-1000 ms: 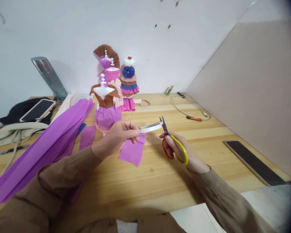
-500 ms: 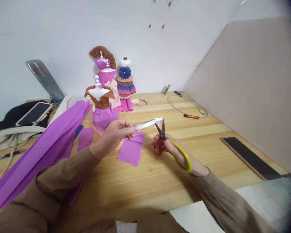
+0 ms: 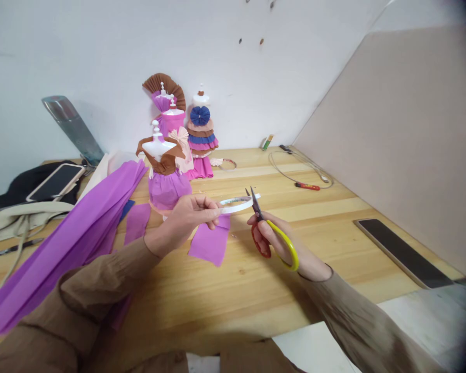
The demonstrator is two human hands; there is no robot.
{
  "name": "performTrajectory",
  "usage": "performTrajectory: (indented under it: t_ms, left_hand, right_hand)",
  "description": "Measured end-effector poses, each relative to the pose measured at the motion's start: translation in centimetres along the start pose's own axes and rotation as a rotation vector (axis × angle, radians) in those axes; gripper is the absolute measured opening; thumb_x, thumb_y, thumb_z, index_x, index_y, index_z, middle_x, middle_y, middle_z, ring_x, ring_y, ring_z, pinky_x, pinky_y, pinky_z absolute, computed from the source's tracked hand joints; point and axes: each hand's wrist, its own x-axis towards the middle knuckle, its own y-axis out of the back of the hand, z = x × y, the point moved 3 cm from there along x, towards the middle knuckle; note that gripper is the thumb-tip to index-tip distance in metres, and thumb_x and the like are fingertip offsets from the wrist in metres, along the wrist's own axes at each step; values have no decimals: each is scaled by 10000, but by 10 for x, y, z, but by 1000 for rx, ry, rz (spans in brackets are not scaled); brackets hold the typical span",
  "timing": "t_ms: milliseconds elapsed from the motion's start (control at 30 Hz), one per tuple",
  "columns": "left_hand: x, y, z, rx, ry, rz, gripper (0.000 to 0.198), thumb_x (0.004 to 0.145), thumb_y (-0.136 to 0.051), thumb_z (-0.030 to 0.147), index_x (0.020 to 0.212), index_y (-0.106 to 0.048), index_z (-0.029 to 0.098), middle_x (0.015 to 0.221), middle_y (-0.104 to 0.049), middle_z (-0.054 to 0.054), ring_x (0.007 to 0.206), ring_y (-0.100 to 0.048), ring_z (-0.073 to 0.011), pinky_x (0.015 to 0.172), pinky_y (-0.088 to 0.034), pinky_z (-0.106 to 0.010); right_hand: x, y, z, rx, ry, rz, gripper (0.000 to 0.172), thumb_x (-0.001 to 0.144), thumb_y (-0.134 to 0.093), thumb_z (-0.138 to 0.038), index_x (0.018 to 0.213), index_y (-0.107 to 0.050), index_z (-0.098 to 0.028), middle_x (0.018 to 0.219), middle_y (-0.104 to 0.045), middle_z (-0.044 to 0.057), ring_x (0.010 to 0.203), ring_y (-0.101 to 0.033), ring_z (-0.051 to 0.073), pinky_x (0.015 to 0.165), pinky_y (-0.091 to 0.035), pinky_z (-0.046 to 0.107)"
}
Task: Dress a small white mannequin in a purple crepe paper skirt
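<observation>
My left hand (image 3: 190, 215) pinches a thin white roll of tape (image 3: 236, 207) by its left side. A short free end of the tape reaches out to the right. My right hand (image 3: 272, 235) holds scissors (image 3: 284, 242) with one yellow and one red handle loop. Their dark blades point up and away, a little apart, at the tape's free end. Below the roll, a purple piece of crepe paper (image 3: 212, 247) lies on the wooden table (image 3: 233, 311). Just beyond my left hand stands a small dress form (image 3: 166, 178) in a brown top and purple skirt.
More dressed forms (image 3: 201, 129) stand by the wall. Long purple crepe paper (image 3: 77, 233), a phone (image 3: 56, 182) and a grey-green bottle (image 3: 75, 129) are on the left. Rightward lie a red-handled cutter (image 3: 307, 186), a cable (image 3: 272, 160) and a larger phone (image 3: 404, 254).
The scissors' blades have swung closer together and moved slightly left. The tape's free end has become shorter and the roll shows more as a ring. My left hand has shifted slightly right.
</observation>
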Motion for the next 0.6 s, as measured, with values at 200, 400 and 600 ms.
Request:
performTrajectory:
  t_ms: [200, 400, 600]
  left_hand:
    - [0, 2, -1, -10, -3, 0, 206, 665, -768, 238, 648, -608, 109, 676, -650, -11, 523, -559, -51, 556, -445, -202]
    - [-1, 2, 4, -42, -7, 17, 202, 645, -776, 233, 644, -616, 109, 631, -635, -7, 525, -569, -61, 547, -443, -198]
    - [-2, 0, 8, -71, -8, 24, 202, 624, -786, 212, 637, -615, 105, 677, -654, -12, 514, -564, -48, 550, -444, -194]
  right_hand:
    - [8, 12, 7, -323, -134, 128, 456, 888, -385, -658, 905, -521, -223, 491, -457, -63, 355, -418, 126, 385, -336, 259]
    - [27, 31, 17, -839, -166, 227, 264, 755, -665, -427, 878, -606, -201, 798, -708, 116, 766, -681, 281, 642, -416, 327]
    - [27, 24, 22, -843, -160, 78, 267, 751, -666, -435, 869, -583, -211, 730, -666, 40, 665, -622, 205, 624, -409, 302]
